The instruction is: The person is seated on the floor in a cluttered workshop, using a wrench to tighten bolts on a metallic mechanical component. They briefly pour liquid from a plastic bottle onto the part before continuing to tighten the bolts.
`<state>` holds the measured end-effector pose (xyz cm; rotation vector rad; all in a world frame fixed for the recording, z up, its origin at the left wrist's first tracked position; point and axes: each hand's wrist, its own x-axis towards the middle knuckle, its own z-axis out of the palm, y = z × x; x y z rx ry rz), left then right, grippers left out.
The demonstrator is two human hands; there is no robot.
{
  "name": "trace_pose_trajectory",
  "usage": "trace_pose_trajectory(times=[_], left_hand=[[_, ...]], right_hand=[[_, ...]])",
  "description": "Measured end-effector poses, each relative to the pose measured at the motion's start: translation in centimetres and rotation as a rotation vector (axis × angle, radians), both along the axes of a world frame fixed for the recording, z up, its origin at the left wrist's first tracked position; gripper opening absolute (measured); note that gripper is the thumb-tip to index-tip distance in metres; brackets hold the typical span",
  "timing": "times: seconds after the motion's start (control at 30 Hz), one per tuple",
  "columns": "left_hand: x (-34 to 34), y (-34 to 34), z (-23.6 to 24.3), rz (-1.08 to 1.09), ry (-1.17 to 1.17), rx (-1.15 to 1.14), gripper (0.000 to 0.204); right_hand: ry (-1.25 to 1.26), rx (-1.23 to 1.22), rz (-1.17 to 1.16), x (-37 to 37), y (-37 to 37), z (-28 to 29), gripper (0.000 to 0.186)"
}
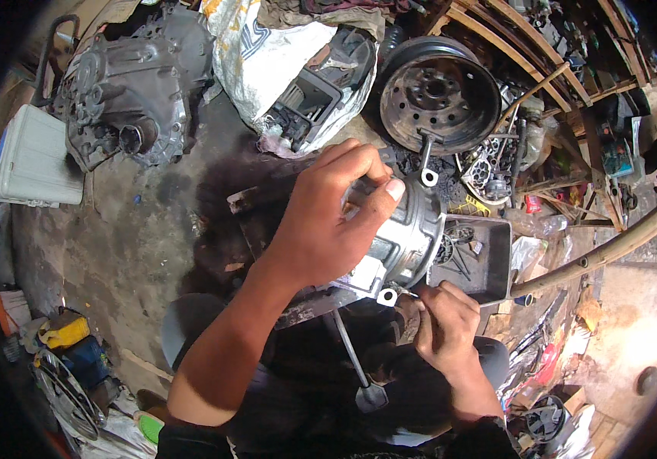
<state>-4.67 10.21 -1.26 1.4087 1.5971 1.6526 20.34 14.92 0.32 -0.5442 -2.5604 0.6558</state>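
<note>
A silvery cylindrical metal housing (412, 229) with ribs and bolt lugs lies on a dark, low work support (298, 310) in front of me. My left hand (336, 210) is closed over its upper left side, fingers curled and thumb bent; what lies under the fingers is hidden. My right hand (447, 321) pinches a thin metal rod (494, 303) just right of the near lug (387, 297). One end of the rod sticks out past the hand to the right, and the other points toward the housing's lower edge.
A grey tray (500, 252) with small metal parts sits right of the housing. Beyond are a rusty wheel rim (439, 96), a white sack (267, 61) of parts and a large gearbox casing (129, 92). A pale box (37, 157) stands left; a wooden pole (604, 252) slants in right.
</note>
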Motion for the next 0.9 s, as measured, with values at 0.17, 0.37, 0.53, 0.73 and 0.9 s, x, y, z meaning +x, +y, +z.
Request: trace_pose_trajectory(times=[0.17,0.37,0.53,0.73,0.9], left_hand=[[0.3,0.0,0.3,-0.005,-0.036,0.006,0.011],[0.4,0.2,0.2,0.035,0.039,0.008,0.010],[0.4,0.1,-0.1,0.039,0.027,0.007,0.010],[0.5,0.3,0.0,0.053,0.056,0.017,0.010],[0.6,0.0,0.0,0.055,-0.002,0.004,0.010]], right_hand=[[0.015,-0.039,0.068,0.0,0.8,-0.4,0.027],[0.015,0.015,0.005,-0.8,0.0,-0.1,0.026],[-0.130,0.013,0.027,-0.2,0.3,1.3,0.027],[-0.079,0.034,-0.032,-0.6,-0.3,1.7,0.027],[-0.066,-0.029,-0.020,0.3,0.2,0.6,0.024]])
